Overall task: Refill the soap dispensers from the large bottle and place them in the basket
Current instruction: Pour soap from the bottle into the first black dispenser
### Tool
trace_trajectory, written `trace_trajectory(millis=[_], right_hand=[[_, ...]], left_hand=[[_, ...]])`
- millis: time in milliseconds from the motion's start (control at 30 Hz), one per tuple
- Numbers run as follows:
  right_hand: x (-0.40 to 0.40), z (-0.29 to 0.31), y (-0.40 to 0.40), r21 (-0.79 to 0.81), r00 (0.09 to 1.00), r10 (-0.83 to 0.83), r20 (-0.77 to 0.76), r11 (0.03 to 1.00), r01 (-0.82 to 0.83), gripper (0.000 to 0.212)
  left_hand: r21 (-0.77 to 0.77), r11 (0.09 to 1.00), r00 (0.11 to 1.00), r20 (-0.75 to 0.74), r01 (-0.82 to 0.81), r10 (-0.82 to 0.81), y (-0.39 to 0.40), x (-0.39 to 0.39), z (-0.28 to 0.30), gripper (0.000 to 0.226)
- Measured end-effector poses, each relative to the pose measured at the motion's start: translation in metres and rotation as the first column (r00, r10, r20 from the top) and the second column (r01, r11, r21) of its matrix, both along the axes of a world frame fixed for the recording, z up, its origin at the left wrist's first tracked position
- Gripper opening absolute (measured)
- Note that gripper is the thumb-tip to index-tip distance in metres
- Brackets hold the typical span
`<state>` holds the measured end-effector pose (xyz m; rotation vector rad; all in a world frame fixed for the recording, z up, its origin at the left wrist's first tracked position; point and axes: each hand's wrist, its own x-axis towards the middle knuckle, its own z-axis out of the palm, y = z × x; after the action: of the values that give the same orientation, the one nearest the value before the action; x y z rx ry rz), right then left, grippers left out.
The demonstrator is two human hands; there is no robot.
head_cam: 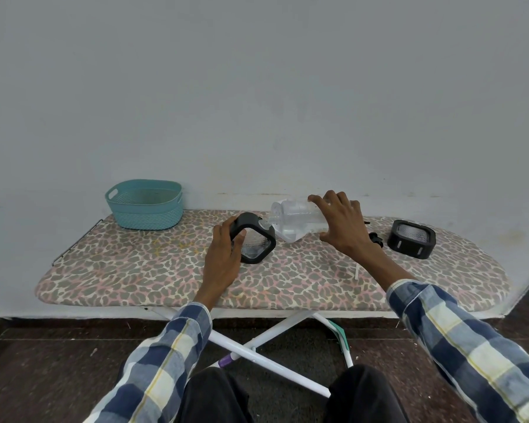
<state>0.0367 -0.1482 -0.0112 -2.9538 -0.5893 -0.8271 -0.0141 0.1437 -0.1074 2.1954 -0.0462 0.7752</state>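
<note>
In the head view, the right hand (339,222) grips the big clear bottle (297,219), tipped toward the black dispenser (255,242) that the left hand (223,254) holds tight — both well right of the basket (145,204). The person should pour slowly and keep the spout right over the opening — a second dispenser (411,238) waits farther right.

Soft, even light — wide-angle edge bowing

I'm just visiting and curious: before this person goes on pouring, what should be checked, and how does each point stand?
1. Left hand grips the black-framed dispenser: ok.
2. Right hand holds the large clear bottle, tipped toward the dispenser: ok.
3. Bottle's mouth meets the dispenser's opening: cannot tell.
4. Liquid left in the bottle: ok, some shows.
5. Second dispenser waits on the board: ok.
6. Teal basket holds no dispensers yet: ok.
</note>
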Motion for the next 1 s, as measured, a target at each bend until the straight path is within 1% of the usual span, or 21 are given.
trace_trajectory(millis=[133, 433, 1000], right_hand=[[0.0006, 0.0002, -0.0008, 0.005, 1.0, 0.004, 0.006, 1.0, -0.004, 0.101], [-0.0004, -0.001, -0.0004, 0.008, 1.0, 0.004, -0.002, 1.0, -0.004, 0.102], [0.0006, -0.0029, 0.0, 0.014, 1.0, -0.003, 0.021, 1.0, 0.003, 0.102]], left_hand=[[0.009, 1.0, 1.0, -0.006, -0.003, 0.004, 0.0013, 0.0012, -0.0016, 0.051], [0.004, 1.0, 1.0, -0.006, -0.001, 0.001, 0.0008, -0.0007, -0.0007, 0.059], [0.009, 1.0, 1.0, -0.013, -0.007, 0.007, 0.0005, -0.0003, -0.0015, 0.06]])
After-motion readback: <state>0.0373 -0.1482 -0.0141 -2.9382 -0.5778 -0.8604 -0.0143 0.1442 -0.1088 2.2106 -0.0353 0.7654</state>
